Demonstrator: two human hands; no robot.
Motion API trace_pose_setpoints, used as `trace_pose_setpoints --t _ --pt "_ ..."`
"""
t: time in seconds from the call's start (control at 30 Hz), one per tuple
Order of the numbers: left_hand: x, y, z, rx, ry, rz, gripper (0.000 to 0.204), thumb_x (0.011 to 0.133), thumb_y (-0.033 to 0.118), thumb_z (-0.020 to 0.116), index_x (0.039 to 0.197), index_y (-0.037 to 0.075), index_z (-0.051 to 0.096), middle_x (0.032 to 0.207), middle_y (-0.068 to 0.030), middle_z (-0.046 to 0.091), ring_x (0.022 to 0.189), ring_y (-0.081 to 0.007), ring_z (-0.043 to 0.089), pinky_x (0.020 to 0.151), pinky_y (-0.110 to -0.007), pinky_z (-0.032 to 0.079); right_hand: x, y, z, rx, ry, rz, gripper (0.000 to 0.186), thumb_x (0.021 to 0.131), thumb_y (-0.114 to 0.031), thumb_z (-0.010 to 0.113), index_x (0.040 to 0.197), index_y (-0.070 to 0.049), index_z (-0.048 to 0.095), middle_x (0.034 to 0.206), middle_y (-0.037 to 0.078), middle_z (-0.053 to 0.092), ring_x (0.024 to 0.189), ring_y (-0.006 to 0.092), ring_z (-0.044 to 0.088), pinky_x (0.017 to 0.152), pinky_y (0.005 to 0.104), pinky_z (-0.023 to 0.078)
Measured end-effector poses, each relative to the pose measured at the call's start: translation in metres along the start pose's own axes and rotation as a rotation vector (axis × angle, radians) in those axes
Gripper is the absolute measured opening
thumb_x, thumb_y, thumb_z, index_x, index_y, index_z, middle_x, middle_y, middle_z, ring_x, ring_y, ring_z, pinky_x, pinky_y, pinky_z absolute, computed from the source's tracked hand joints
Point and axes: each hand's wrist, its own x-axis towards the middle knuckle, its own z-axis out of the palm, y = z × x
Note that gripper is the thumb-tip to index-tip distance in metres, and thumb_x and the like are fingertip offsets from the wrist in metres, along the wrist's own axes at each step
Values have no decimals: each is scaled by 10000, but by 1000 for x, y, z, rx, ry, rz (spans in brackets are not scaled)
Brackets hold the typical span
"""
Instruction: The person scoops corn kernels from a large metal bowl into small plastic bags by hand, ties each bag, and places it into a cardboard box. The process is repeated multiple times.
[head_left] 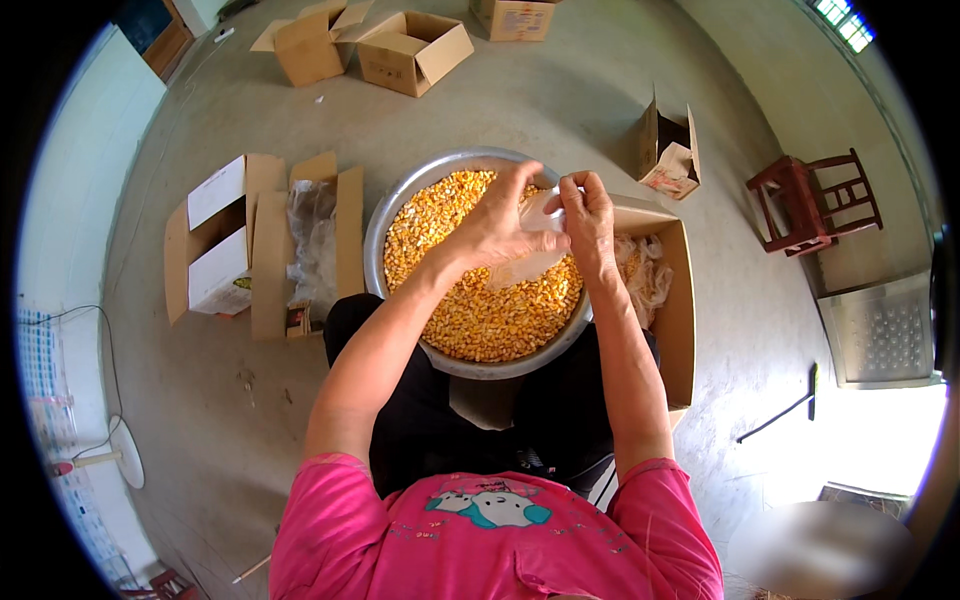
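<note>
A wide metal basin (376,250) full of yellow corn kernels (470,320) stands in front of me, between my knees. Over the kernels hangs a thin, clear plastic bag (530,268). The fingers of my right hand (590,215) are pinched on the bag's upper edge, above the basin's right side. My left hand (498,228) is beside the bag, its thumb and fingers spread wide apart. Whether its fingertips touch the plastic is hard to make out.
At my right, a cardboard box (682,300) holds plastic bags (652,285), some with corn. An open box (350,240) with clear plastic and another box (215,260) stand left. More boxes (415,55) lie ahead; a wooden chair (815,200) is far right.
</note>
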Motion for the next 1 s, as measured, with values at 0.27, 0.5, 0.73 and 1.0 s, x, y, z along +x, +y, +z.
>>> trace_pose_setpoints --t 0.27,0.5,0.73,1.0 --pt "8 -31 -15 -131 20 -359 156 895 3 471 1013 10 572 851 -84 630 718 -133 608 627 -269 504 1 1 -3 -58 -158 -34 144 898 -157 609 905 -20 566 632 10 543 602 88 493 554 259 405" --pt "16 -24 -38 -808 179 -576 208 858 -41 435 1019 13 555 788 -38 547 638 -68 496 511 -235 429 4 26 -7 -671 -117 -134 193 787 -127 660 962 -56 620 765 169 645 708 319 629 667 381 492" --pt "18 -6 -55 -712 86 -484 117 820 43 557 936 50 567 751 3 570 644 -63 522 582 -204 431 29 40 -37 -325 144 98 196 886 -185 580 935 0 619 741 124 650 698 247 634 595 354 490" --pt "13 -32 -28 31 155 -308 174 804 85 592 964 23 620 826 -81 665 712 -203 608 672 -332 489 33 31 -39 785 91 227 127 955 -107 476 1028 -61 570 712 -5 531 579 111 523 505 265 463"
